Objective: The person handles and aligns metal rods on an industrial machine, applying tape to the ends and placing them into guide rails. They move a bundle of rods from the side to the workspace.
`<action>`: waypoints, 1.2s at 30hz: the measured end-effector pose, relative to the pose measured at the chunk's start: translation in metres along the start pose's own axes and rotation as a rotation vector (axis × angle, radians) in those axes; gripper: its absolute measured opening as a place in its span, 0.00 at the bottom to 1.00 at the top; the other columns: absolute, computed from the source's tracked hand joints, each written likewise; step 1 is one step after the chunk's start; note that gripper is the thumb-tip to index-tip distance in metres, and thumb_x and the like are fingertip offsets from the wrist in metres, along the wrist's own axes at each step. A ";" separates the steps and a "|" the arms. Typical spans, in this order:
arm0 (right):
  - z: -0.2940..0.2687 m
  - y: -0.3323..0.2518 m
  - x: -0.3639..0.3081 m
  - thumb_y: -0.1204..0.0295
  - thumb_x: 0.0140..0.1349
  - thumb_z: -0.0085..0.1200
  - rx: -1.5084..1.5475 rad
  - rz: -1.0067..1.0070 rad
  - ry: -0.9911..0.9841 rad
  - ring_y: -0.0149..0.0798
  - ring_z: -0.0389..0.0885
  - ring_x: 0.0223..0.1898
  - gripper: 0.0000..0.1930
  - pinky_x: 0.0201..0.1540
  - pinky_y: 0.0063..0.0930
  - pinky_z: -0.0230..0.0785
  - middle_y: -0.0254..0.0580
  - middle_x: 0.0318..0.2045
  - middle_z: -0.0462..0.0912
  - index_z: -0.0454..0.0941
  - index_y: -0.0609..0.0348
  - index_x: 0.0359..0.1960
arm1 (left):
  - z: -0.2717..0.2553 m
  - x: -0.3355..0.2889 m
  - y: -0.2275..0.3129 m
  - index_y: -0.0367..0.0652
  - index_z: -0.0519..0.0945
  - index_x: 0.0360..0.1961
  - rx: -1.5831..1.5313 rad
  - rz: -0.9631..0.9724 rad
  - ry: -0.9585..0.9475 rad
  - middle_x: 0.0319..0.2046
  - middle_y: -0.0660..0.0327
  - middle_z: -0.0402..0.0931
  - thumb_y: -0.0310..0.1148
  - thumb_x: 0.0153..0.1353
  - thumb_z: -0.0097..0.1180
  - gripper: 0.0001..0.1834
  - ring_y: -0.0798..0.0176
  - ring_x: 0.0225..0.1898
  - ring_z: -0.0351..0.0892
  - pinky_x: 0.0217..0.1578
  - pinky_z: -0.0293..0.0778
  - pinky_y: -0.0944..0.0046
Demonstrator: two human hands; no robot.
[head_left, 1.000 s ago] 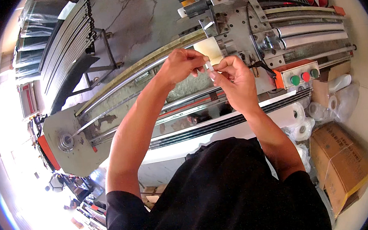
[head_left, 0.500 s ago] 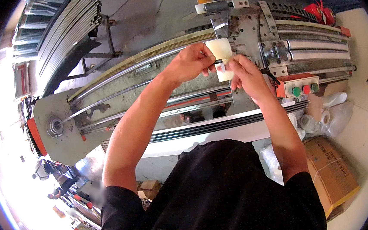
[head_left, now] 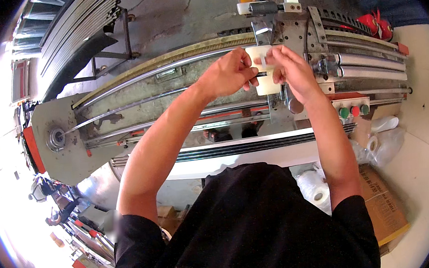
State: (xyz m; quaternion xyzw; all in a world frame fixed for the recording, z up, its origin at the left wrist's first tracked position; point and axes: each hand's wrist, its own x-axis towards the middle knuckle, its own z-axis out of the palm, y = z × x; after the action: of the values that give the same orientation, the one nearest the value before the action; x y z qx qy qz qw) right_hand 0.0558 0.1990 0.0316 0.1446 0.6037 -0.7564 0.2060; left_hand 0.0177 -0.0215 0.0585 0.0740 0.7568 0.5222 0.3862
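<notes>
just above the centre of the frame we hold a small cream plastic cup (head_left: 265, 72) between both hands, over the long steel rail machine (head_left: 171, 97). our left hand (head_left: 227, 75) pinches its left side, fingers curled and a thin dark pin-like piece at the fingertips; our right hand (head_left: 293, 72) pinches the right rim, fingers half closed. the cup looks smooth, slightly tapered and thin-walled, so we judge a tight squeeze could buckle it, or it could slip down among the ribbed rails. green and red push buttons (head_left: 354, 111) sit just right of centre.
</notes>
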 end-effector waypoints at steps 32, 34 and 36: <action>0.015 0.035 -0.035 0.61 0.71 0.62 -0.015 0.033 0.005 0.27 0.81 0.22 0.13 0.24 0.22 0.69 0.37 0.30 0.88 0.89 0.60 0.41 | 0.011 0.005 0.000 0.41 0.91 0.45 0.443 0.160 0.109 0.27 0.56 0.84 0.47 0.75 0.59 0.19 0.65 0.28 0.78 0.34 0.75 0.58; 0.037 0.021 -0.076 0.63 0.71 0.64 0.202 0.046 -0.368 0.27 0.84 0.27 0.11 0.28 0.25 0.74 0.36 0.31 0.90 0.90 0.56 0.41 | 0.012 0.013 -0.018 0.42 0.91 0.45 0.461 0.285 0.188 0.30 0.54 0.87 0.47 0.76 0.59 0.19 0.62 0.29 0.81 0.35 0.77 0.58; 0.062 -0.028 -0.133 0.70 0.69 0.68 0.023 -0.090 -0.947 0.34 0.91 0.37 0.07 0.39 0.30 0.81 0.41 0.35 0.92 0.91 0.61 0.42 | 0.009 0.022 -0.014 0.51 0.92 0.45 0.521 0.167 0.160 0.37 0.53 0.90 0.49 0.74 0.58 0.17 0.48 0.38 0.89 0.42 0.81 0.52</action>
State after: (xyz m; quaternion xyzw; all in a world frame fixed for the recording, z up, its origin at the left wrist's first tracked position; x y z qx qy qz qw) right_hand 0.1597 0.1617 0.1320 -0.2400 0.4407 -0.7539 0.4240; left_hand 0.0130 -0.0093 0.0344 0.1912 0.8848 0.3444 0.2490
